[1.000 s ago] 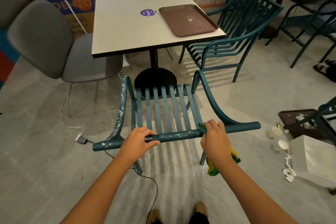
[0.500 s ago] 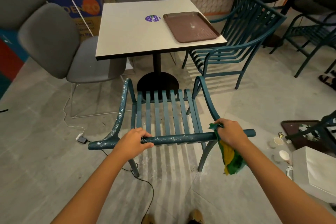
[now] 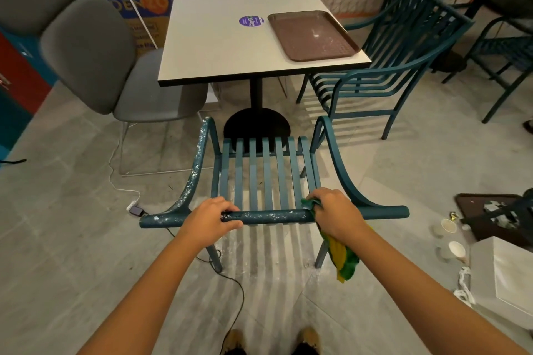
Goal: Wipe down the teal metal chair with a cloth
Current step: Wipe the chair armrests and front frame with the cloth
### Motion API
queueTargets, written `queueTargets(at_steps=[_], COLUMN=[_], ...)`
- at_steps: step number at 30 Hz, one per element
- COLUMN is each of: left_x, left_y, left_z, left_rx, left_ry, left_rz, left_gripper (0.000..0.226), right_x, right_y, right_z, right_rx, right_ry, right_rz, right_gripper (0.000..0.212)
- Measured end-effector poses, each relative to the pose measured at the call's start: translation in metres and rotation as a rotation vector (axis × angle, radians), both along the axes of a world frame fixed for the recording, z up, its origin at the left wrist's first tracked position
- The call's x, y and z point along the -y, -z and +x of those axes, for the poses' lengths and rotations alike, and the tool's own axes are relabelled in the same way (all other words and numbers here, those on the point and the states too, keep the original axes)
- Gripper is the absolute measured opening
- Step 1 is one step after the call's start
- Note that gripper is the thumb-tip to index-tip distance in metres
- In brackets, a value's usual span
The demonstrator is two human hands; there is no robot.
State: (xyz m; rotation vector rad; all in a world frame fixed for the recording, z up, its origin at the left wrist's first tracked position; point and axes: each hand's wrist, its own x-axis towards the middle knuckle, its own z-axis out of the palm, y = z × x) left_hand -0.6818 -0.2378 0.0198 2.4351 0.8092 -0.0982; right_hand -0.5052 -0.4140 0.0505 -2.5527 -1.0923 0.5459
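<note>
The teal metal chair (image 3: pixel 268 173) stands just in front of me, seen from behind its back. White flecks speckle its top rail and left armrest. My left hand (image 3: pixel 209 220) grips the top rail left of centre. My right hand (image 3: pixel 336 215) grips a green and yellow cloth (image 3: pixel 343 258) wrapped over the rail right of centre, and the cloth's loose end hangs below my wrist. The rail section right of my right hand looks free of flecks.
A white table (image 3: pixel 225 46) with a brown tray (image 3: pixel 313 34) stands beyond the chair. Grey chairs (image 3: pixel 95 57) sit left, more teal chairs (image 3: pixel 383 72) right. A black cable (image 3: pixel 230 288) crosses the floor. Paper cups (image 3: pixel 448 228), a dark tray and a white box (image 3: pixel 507 277) lie at right.
My right hand slid the cloth along the top rail, out to the right and back toward the centre. My left hand kept its grip on the rail.
</note>
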Motion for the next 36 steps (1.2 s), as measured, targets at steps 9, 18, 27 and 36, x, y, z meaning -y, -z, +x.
queueTargets(at_steps=[9,18,27,36], left_x=[-0.002,-0.004,-0.003,-0.002], left_y=[0.002,0.004,0.003,0.003], left_z=[0.0,-0.001,-0.001,-0.002], left_rx=[0.014,0.029,0.048,0.051], left_ry=[0.004,0.019,0.026,0.02], left_rz=[0.0,-0.008,0.001,0.009], left_gripper=[0.026,0.026,0.028,0.029], right_x=[0.057,0.025,0.008,0.043], right_y=[0.022,0.045,0.048,0.04], right_z=[0.004,-0.042,-0.072,-0.032], right_rx=[0.12,0.171,0.209,0.194], right_ry=[0.263,0.314,0.203,0.379], right_rz=[0.242,0.349,0.367,0.366], right_gripper=[0.042,0.047,0.051,0.038])
